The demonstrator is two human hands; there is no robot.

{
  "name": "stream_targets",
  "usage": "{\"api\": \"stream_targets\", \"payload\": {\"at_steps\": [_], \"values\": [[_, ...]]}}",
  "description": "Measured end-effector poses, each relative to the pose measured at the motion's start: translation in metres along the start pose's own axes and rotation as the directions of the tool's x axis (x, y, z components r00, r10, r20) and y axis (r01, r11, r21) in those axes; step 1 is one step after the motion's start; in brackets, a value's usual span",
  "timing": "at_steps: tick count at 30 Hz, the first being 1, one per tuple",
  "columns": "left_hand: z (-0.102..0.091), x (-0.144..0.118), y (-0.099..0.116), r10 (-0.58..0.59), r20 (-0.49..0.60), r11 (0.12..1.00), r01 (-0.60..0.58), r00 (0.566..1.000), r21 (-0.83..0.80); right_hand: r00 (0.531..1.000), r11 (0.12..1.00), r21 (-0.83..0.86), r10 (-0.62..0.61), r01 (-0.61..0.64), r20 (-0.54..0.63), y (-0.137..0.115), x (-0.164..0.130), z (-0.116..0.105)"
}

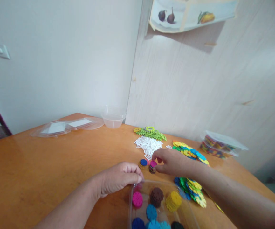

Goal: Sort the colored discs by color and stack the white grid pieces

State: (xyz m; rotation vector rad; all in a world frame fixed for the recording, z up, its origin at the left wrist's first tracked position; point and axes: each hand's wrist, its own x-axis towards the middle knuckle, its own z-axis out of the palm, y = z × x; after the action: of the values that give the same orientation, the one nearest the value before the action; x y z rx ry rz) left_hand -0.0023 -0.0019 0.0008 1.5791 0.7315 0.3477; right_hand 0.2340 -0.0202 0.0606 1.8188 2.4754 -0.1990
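Discs (152,166), stacked small, are pinched by right hand (173,162); left hand (118,178) grips clear tray (187,206) rim; a careless nudge could topple them.

Home: fruit poster (187,14), wooden table (44,165).

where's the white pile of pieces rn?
In the head view, the white pile lies on the table right of centre, just in front of the green pile and just beyond the right hand.
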Motion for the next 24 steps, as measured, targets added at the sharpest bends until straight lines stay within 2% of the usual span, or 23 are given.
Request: {"api": "stream_targets", "payload": {"at_steps": [4,8,13,15,19,24], "values": [[0.000,0.000,0.001,-0.004,-0.003,1.000,0.004,1.000,0.003,1.000,1.000,0.002,-0.015,0.015,-0.014,0.002,0.001,0.000],[0.001,-0.001,0.003,-0.018,-0.002,1.000,0.018,1.000,-0.003,0.994,0.998,0.030,-0.053,0.056,-0.092,0.003,-0.004,-0.005],[0.002,0.000,0.002,0.008,0.009,0.997,-0.007,1.000,-0.078,0.964,0.975,0.075,-0.191,0.208,-0.186,-0.021,-0.028,-0.020],[0.002,0.001,-0.001,0.027,0.015,0.995,-0.025,1.000,-0.099,0.937,0.943,0.071,-0.311,0.325,-0.159,-0.035,-0.038,-0.024],[0.001,0.003,-0.004,0.052,0.035,0.991,-0.047,0.998,-0.127,0.850,0.849,0.058,-0.519,0.525,-0.091,-0.057,-0.049,-0.021],[0.001,0.003,0.000,0.053,0.078,0.987,-0.040,0.996,-0.154,0.781,0.782,-0.014,-0.623,0.623,-0.039,-0.063,-0.044,-0.005]]}}
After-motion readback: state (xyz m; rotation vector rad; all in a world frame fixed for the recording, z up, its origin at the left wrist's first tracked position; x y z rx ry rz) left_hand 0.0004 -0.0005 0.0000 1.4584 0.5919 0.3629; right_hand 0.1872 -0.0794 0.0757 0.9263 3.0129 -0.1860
